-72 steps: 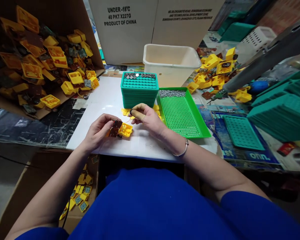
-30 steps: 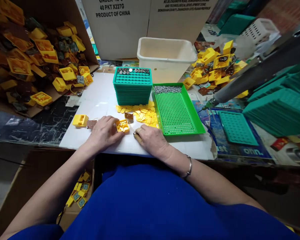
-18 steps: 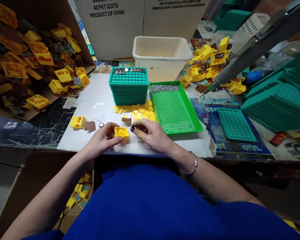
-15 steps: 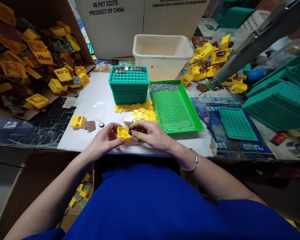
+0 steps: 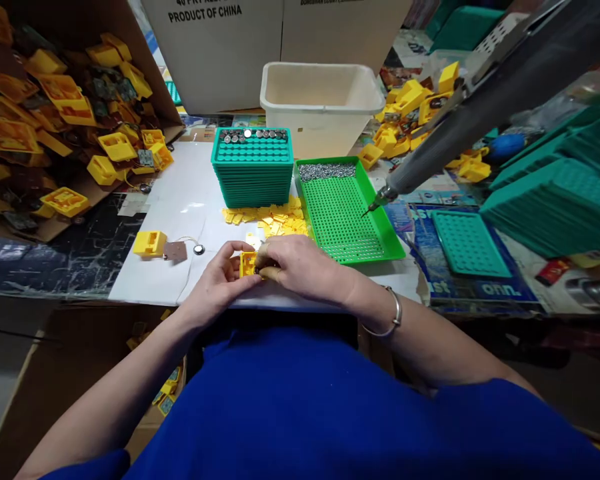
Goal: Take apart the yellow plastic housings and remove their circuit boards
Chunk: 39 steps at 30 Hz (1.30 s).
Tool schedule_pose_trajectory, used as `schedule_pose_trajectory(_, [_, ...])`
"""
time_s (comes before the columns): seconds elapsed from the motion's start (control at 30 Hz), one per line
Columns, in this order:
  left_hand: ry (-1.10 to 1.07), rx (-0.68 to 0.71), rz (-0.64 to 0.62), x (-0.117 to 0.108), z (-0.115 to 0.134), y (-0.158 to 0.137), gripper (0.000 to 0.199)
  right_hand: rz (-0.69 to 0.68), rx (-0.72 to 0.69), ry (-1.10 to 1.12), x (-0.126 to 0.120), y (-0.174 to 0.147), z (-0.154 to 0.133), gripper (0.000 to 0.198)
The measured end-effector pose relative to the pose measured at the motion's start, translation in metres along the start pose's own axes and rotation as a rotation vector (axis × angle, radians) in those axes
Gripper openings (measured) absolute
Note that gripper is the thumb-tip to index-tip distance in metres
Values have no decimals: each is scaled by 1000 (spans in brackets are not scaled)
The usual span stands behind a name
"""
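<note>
My left hand grips a small yellow plastic housing by its left side, its open face turned up. Over the housing's right side, the fingers of my right hand are pinched on a small dark round part, mostly covered by the fingertips. Left of my hands lies another yellow housing with a brown circuit board and a wired silver disc. Just beyond my fingers are loose yellow plastic pieces.
A stack of teal trays holds silver discs on top. Beside it a green perforated tray contains small screws, with a screwdriver hanging above. A cardboard box of yellow housings stands left, a white bin behind.
My right hand has moved in closer over the housing, bringing the dark part against its right side. The screwdriver appears lower and further left, now over the green tray. The whole view has shifted slightly.
</note>
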State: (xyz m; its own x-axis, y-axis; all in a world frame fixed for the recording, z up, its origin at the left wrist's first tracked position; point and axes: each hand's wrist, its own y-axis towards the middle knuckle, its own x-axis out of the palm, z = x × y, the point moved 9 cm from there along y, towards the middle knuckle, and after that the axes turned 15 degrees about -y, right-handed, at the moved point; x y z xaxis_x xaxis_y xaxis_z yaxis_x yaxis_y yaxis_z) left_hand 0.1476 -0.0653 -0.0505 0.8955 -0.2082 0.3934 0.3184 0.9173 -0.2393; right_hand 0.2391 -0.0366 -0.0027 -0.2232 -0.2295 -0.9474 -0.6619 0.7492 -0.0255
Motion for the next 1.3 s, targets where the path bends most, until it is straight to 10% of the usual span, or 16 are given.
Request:
schedule_pose_trajectory(0.2, [-224,66,119,-11,1,6,45,341,-218,169,-4,-22,-7,23])
schedule_pose_trajectory(0.4, [-362,-188,86,-5,-3,0,41,677,-302,47,-7,-50,-3,30])
schedule_pose_trajectory(0.8, [-417,-512,-434,35,-14,-27,32,862,-540,-239,-16,-63,-25,30])
schedule_pose_trajectory(1.13, [-110,-434,-256,27,-6,-24,25,845,-602,-313,-25,-70,-23,28])
schedule_pose_trajectory(1.3, [-159,-409,-239,25,-4,-20,24,637,-361,286,-22,-54,4,50])
